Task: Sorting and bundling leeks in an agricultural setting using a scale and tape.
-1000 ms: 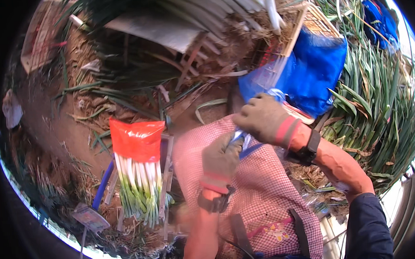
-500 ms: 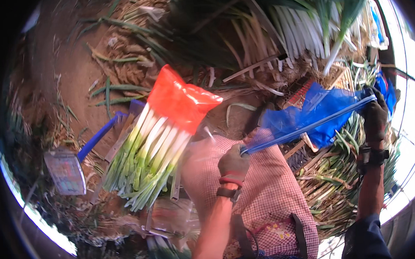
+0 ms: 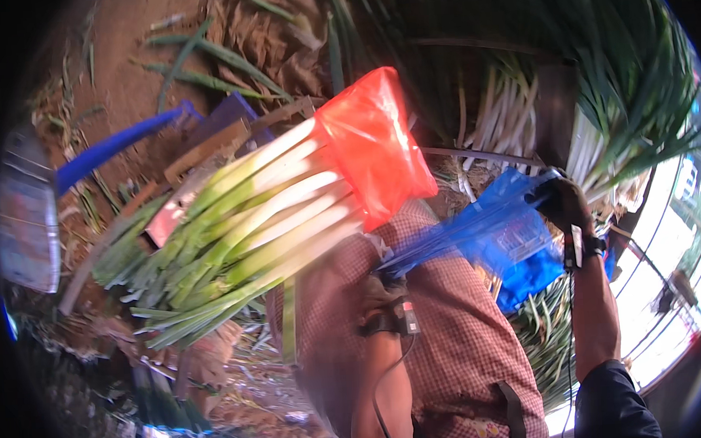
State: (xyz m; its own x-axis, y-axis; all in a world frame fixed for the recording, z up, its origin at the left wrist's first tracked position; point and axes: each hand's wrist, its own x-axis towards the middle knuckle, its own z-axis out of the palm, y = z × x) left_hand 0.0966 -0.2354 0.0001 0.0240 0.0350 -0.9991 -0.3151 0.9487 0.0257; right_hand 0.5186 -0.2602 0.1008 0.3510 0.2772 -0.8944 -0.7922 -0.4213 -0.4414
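Note:
Both of my gloved hands hold a thin blue plastic bag (image 3: 478,232), pulled out between them over my lap. My left hand (image 3: 384,290), blurred, is closed on its gathered end, above my checked apron (image 3: 459,324). Farther right, my right hand (image 3: 562,201) grips the other end, its fingers wrapped in the film. Left of my left hand lies a bundle of long green onions (image 3: 263,216), white stems to the right and cut green ends to the left. A red plastic bag (image 3: 377,148) covers the white ends; neither hand touches it.
A tall stack of leafy green onions (image 3: 628,69) stands at the far right. A blue bar (image 3: 121,148) and a pale panel (image 3: 29,220) are at the left. Loose leaves (image 3: 207,60) litter the brown ground, and more onion greens (image 3: 549,343) lie right of my apron.
The blue bag's stretched edge has slackened and bunched as my hands came closer together. My view has shifted, so the onion bundle appears larger and turned more sideways.

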